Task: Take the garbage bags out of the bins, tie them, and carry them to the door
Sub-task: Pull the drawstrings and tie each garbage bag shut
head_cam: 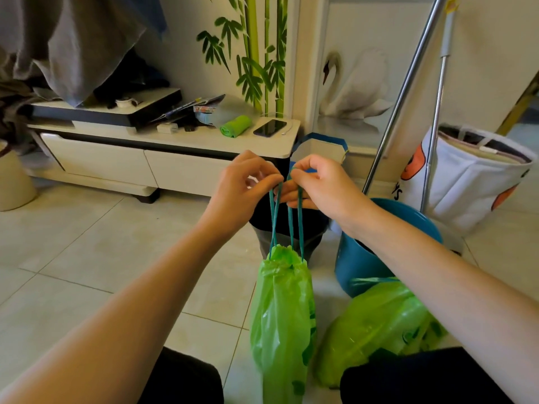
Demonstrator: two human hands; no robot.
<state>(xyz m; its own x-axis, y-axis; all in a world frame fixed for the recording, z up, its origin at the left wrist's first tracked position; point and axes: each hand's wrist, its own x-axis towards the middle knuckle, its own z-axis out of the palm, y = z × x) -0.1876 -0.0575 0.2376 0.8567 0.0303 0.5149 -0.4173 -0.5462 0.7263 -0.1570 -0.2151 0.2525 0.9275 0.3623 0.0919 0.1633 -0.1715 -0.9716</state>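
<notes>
A green garbage bag hangs in front of me, its mouth cinched by dark teal drawstrings. My left hand pinches the left drawstring loop at the top. My right hand pinches the right loop, and the two hands nearly touch. A second green garbage bag lies on the floor at the right, beside my knee. A blue bin stands behind it, partly hidden by my right forearm. A dark grey bin stands right behind the hanging bag.
A white low cabinet with a phone and a green cloth runs along the wall. Mop handles lean at the right beside a white fabric basket. A beige pot stands at far left. Tiled floor spreads left.
</notes>
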